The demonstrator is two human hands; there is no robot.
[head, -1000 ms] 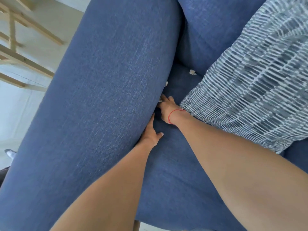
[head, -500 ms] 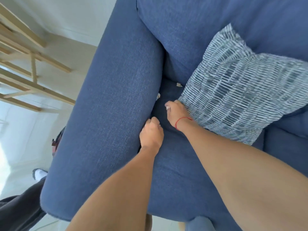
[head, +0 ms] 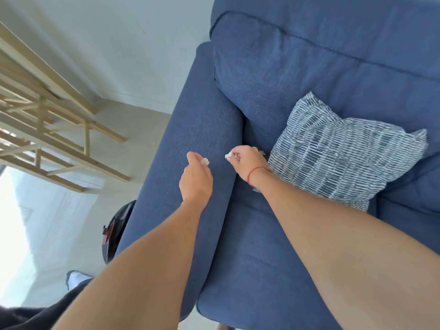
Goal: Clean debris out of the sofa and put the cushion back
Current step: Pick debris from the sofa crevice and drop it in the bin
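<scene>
Over the armrest [head: 190,120], our left hand [head: 196,177] and right hand [head: 247,160] each pinch a scrap [head: 205,161], the cushion [head: 342,151] sits on the seat [head: 250,258] by our right wrist, and a slack pinch could drop scraps into the gap [head: 244,132].

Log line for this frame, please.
stage: debris pickup | left hand: holds pale scrap over armrest | right hand: pinches white scrap | patterned cushion: on seat
</scene>
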